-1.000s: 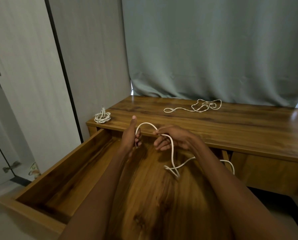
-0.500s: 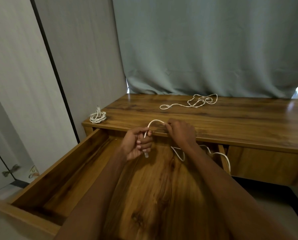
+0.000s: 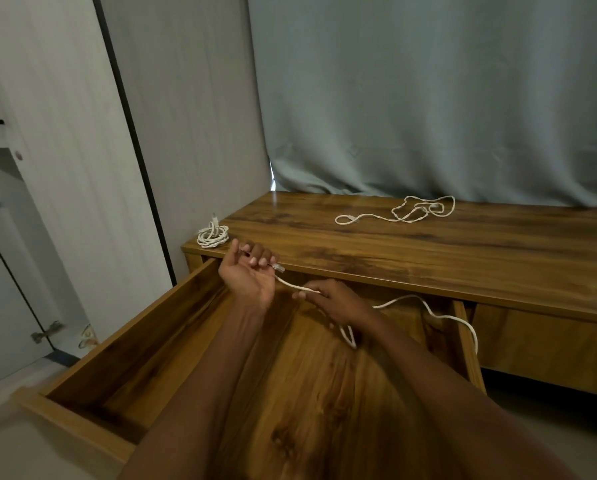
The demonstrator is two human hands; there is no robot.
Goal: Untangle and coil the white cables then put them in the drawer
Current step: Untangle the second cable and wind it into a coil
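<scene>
Cable over open drawer, left hand grip around plug end, right hand grip pinching it.

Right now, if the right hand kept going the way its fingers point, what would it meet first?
The right hand points left along the cable it pinches, so it would likely meet the left hand first, which grips the plug end. Depth between them is unclear.
</scene>
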